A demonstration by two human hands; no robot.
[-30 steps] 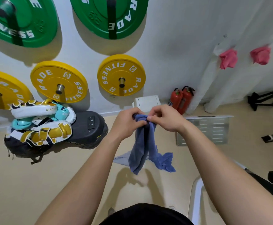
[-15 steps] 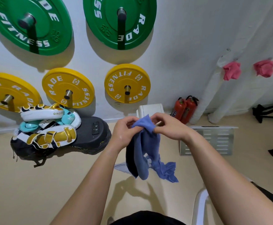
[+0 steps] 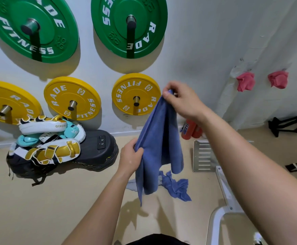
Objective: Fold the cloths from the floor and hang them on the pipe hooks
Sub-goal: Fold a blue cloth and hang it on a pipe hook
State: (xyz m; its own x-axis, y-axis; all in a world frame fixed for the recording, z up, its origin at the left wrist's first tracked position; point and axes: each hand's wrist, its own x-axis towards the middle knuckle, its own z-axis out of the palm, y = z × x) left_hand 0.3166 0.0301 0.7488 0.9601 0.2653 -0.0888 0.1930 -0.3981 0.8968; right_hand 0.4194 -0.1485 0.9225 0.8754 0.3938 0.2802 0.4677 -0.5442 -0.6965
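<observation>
The right hand [image 3: 183, 99], raised at one o'clock, pinched the soft blue cloth [image 3: 159, 144]'s top corner while the left hand [image 3: 131, 156] gripped its draped edge lower down.

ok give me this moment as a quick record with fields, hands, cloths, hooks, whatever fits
left hand: gripping the side edge of the held blue cloth
right hand: raised, pinching the cloth's top corner
held blue cloth: hanging lengthwise between the hands, not yet folded
floor cloths: another blue cloth crumpled on the floor, a pale one partly hidden beside it
pink cloths: two already hanging on the white pipes
backdrop: green and yellow weight plates on wall pegs, red fire extinguishers
</observation>
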